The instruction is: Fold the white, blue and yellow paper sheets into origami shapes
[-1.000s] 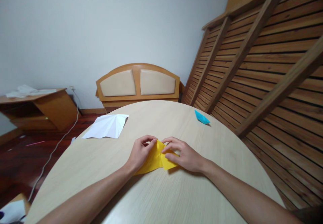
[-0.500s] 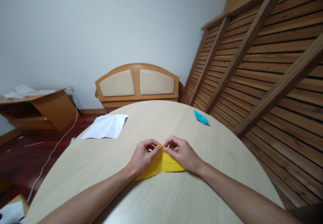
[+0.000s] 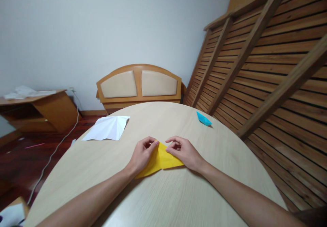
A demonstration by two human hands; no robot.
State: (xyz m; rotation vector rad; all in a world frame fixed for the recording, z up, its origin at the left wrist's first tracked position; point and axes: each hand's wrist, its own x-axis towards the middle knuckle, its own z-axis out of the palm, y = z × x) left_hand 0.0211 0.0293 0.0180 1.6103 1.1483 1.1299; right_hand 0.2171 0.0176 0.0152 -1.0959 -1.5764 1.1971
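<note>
A folded sheet of yellow paper (image 3: 161, 159), roughly triangular with a crease down its middle, is held over the near part of the round table. My left hand (image 3: 143, 153) is closed on it, thumb and fingers pinching close to its top point. On the other slope, my right hand (image 3: 187, 153) has its thumb against the paper's edge, with curled fingers behind; the index fingertip is lifted apart from the thumb. The paper's right corner is partly hidden by this hand.
White creased paper (image 3: 108, 128) lies at the table's left. A small blue folded paper boat (image 3: 204, 119) rests near the far right edge. Beyond the round table (image 3: 158, 112) stands a headboard (image 3: 139, 84); wooden slats (image 3: 255, 66) lean on the right. A cable (image 3: 55, 152) crosses the floor.
The yellow paper has shifted slightly left and up with my left hand. My hands, close together at its top point before, are now farther apart; the right index finger has lifted off.
</note>
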